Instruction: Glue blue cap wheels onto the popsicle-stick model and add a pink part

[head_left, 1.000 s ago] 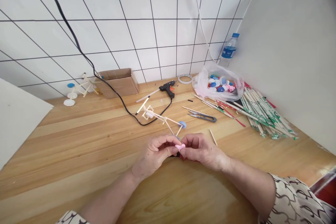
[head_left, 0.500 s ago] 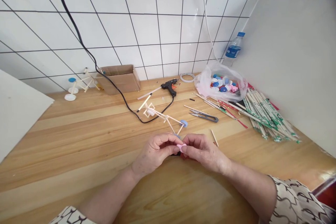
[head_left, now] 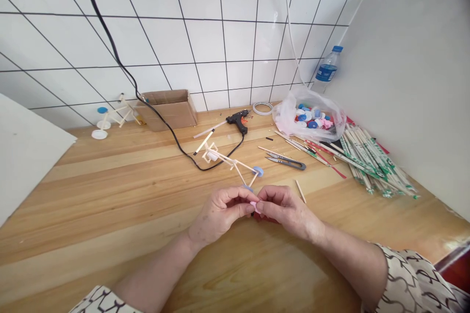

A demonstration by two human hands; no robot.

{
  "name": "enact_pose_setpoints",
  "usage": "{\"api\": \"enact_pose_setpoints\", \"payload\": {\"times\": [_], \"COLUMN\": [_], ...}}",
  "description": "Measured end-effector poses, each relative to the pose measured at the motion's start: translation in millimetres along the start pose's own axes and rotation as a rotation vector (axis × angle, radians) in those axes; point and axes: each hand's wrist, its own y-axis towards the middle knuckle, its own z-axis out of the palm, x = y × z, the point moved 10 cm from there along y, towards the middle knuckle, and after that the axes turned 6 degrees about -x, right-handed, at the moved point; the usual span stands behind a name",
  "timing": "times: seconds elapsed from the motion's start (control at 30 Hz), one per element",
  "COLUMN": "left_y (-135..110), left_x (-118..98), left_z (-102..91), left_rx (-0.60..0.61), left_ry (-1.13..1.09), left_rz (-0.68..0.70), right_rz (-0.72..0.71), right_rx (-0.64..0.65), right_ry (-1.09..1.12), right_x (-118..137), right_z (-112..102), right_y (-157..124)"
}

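A small pink piece (head_left: 255, 206) is pinched between my left hand (head_left: 223, 209) and my right hand (head_left: 285, 210), low in the middle of the head view. Both hands are closed, thumbs and fingertips meeting on the piece; its exact kind is mostly hidden. Something dark and red shows under my fingertips, too covered to name. Just beyond the hands lies a model made of glued sticks (head_left: 233, 162) with blue bottle caps as wheels. Its nearest cap is partly behind my fingers. To the right of my right hand is a short loose stick (head_left: 300, 191).
Behind the model are a black glue gun (head_left: 238, 120) and its cord. Thread snips (head_left: 286, 161), a tape roll (head_left: 262, 108), a bag of bottle caps (head_left: 308, 117) and wrapped chopsticks (head_left: 376, 161) lie rightward. A cardboard box (head_left: 169, 110) and another stick model (head_left: 119, 116) stand back left.
My hands stay in nearly the same place, still pinching the pink piece, with a slight shift of the fingers. The view has moved a little.
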Motion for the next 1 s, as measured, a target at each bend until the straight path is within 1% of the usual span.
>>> {"api": "enact_pose_setpoints", "payload": {"times": [0.07,0.13,0.27,0.37,0.5,0.57,0.63,0.73,0.8,0.9,1.0], "left_y": [0,1,4,4,3,3,3,3,4,6,6], "left_x": [4,8,11,7,1,1,4,10,12,12,10], "left_z": [0.8,0.6,-6.1,-6.3,-3.9,-2.4,-1.4,-2.8,-5.3,-7.7,-6.2], "left_rx": [0.011,0.018,-0.023,-0.025,-0.026,-0.019,-0.01,-0.011,-0.024,-0.035,-0.021], "left_ry": [-0.036,-0.082,-0.138,-0.13,-0.088,-0.091,-0.133,-0.228,-0.274,-0.333,-0.377], "left_rz": [-0.016,-0.039,-0.056,-0.038,-0.022,-0.027,-0.044,-0.075,-0.086,-0.084,-0.085], "right_rz": [0.017,0.05,0.079,0.04,-0.006,-0.016,-0.017,-0.021,-0.035,-0.088,-0.249], "right_rx": [0.001,0.027,0.093,0.093,0.014,-0.015,-0.016,0.034,0.045,-0.002,-0.078], "right_ry": [0.029,0.085,0.17,0.109,-0.037,-0.085,-0.093,-0.001,0.088,0.126,-0.005], "right_x": [-1,-3,-4,-1,5,7,8,10,12,17,29], "right_z": [0,1,4,4,1,0,0,2,1,-3,-5], "right_y": [0,0,0,0,-2,-3,-3,-4,-4,-4,-6]}}
